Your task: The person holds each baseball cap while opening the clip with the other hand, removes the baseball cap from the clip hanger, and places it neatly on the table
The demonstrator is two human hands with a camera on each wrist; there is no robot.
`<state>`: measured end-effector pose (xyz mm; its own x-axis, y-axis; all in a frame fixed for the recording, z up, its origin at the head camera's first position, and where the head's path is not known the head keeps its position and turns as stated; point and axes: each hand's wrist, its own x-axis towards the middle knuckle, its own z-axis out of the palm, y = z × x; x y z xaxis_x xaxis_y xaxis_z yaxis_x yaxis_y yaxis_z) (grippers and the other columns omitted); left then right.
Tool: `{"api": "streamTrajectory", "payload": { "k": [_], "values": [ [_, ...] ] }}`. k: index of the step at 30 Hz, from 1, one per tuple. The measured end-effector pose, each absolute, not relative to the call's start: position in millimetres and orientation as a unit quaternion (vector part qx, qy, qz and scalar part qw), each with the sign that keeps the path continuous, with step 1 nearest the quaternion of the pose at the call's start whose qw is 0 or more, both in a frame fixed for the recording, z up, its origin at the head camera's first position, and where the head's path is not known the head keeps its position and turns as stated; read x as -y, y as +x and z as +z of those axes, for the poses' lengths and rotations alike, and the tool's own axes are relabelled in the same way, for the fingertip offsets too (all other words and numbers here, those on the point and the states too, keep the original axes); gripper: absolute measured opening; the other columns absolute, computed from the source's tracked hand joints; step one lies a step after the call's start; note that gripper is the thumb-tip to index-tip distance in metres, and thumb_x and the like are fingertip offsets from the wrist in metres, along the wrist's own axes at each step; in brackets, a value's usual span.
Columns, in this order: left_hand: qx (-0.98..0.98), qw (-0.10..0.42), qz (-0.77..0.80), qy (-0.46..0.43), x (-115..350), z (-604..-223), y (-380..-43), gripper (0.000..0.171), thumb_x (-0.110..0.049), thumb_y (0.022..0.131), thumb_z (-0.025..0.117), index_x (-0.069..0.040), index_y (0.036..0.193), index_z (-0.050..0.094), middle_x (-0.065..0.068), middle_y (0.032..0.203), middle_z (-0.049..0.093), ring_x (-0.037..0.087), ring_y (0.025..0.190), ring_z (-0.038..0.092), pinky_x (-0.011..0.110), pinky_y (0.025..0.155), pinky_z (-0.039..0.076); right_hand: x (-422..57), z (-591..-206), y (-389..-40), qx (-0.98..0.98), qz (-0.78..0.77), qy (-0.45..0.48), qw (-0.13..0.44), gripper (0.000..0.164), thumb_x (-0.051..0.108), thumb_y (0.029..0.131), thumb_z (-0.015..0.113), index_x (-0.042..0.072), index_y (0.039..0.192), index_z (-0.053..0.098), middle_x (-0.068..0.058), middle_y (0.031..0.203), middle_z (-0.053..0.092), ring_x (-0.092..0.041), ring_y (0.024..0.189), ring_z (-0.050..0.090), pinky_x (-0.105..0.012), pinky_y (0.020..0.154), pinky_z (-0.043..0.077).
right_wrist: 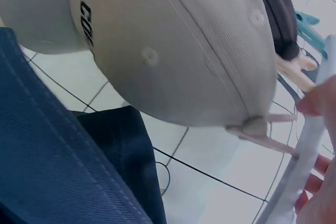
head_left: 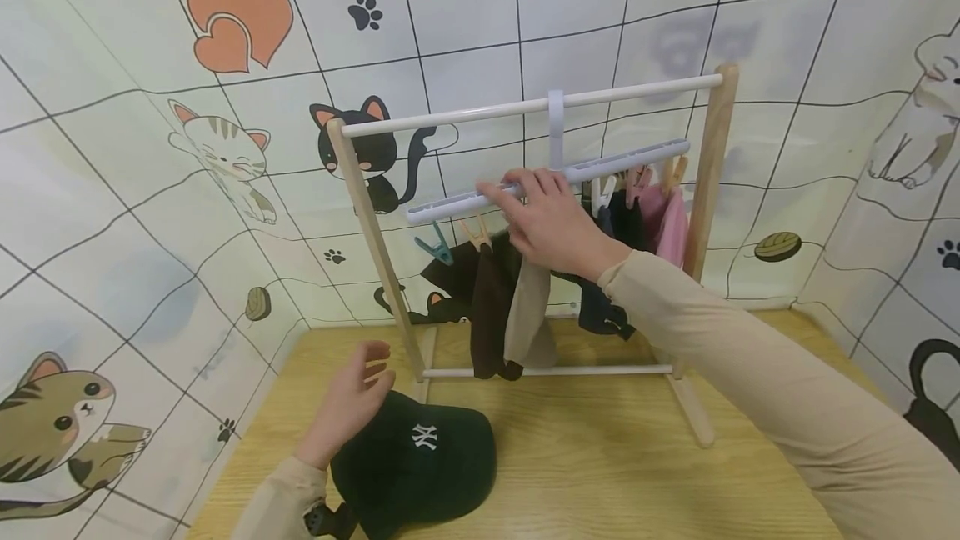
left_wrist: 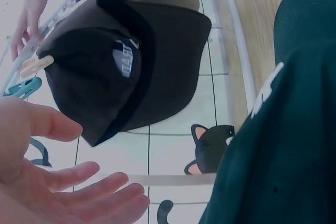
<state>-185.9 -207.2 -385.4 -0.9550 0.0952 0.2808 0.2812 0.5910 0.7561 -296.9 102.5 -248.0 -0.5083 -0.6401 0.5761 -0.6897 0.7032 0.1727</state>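
Note:
My right hand (head_left: pixel 551 219) grips the pale lavender bar of a clip hanger (head_left: pixel 630 159), its thumb and fingers on opposite sides of the bar in the right wrist view. Below hang a dark cap (left_wrist: pixel 173 51) and a beige cap (right_wrist: pixel 178 72), each by its back. A peach clothespin (head_left: pixel 476 232) pinches the dark one; beside it a teal clothespin (head_left: pixel 441 250) hangs with no cap in it. My left hand (head_left: pixel 348 402) is held open, fingers loosely spread, beside and above a dark green baseball cap (head_left: pixel 450 465) with a white emblem. That cap overlaps the table.
The hanger's hook (head_left: pixel 556 127) hangs on the white top rod of a wooden rack (head_left: pixel 367 240). Farther right along it hang a navy cap (head_left: pixel 596 307) and a pink cap (head_left: pixel 673 227). A cat-print wall covering (head_left: pixel 465 15) stands behind the wooden table (head_left: pixel 600 457).

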Motion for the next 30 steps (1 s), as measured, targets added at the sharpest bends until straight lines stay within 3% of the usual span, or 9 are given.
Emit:
{"api": "streamTrajectory", "payload": {
  "k": [4, 9, 20, 30],
  "values": [
    [0.883, 0.103, -0.443, -0.115, 201.2, -385.0, -185.4, 0.028, 0.005, 0.089, 0.058, 0.005, 0.117, 0.051, 0.022, 0.116, 0.057, 0.044, 0.111, 0.056, 0.052, 0.092, 0.045, -104.0, -238.5, -300.1, 0.864, 0.1, 0.39, 0.303, 0.035, 0.014, 0.099, 0.052, 0.018, 0.134, 0.057, -0.015, 0.113, 0.052, -0.035, 0.099, 0.043, -0.048, 0.088, 0.034],
    [0.884, 0.102, -0.439, -0.126, 194.0, -382.7, -182.2, 0.023, 0.006, 0.088, 0.058, 0.005, 0.111, 0.054, 0.021, 0.111, 0.059, 0.045, 0.109, 0.057, 0.053, 0.089, 0.047, -105.6, -229.3, -303.7, 0.864, 0.117, 0.398, 0.285, 0.029, 0.011, 0.098, 0.055, 0.017, 0.125, 0.064, -0.013, 0.103, 0.055, -0.032, 0.094, 0.045, -0.045, 0.085, 0.037],
    [0.871, 0.095, -0.459, -0.145, 172.4, -374.4, -184.2, 0.029, 0.005, 0.09, 0.057, 0.007, 0.118, 0.053, 0.021, 0.116, 0.061, 0.04, 0.111, 0.058, 0.049, 0.09, 0.047, -113.1, -220.8, -307.1, 0.854, 0.115, 0.434, 0.264, 0.034, 0.004, 0.096, 0.058, 0.012, 0.128, 0.063, -0.009, 0.102, 0.06, -0.027, 0.087, 0.048, -0.038, 0.077, 0.041],
    [0.857, 0.082, -0.466, -0.204, 137.2, -354.2, -201.1, 0.031, 0.002, 0.091, 0.056, 0.001, 0.121, 0.05, 0.019, 0.118, 0.058, 0.038, 0.111, 0.058, 0.05, 0.091, 0.047, -119.5, -218.7, -303.8, 0.856, 0.107, 0.441, 0.249, 0.044, -0.011, 0.091, 0.056, 0.008, 0.131, 0.06, -0.012, 0.115, 0.061, -0.031, 0.101, 0.052, -0.041, 0.089, 0.043]
  ]
}}
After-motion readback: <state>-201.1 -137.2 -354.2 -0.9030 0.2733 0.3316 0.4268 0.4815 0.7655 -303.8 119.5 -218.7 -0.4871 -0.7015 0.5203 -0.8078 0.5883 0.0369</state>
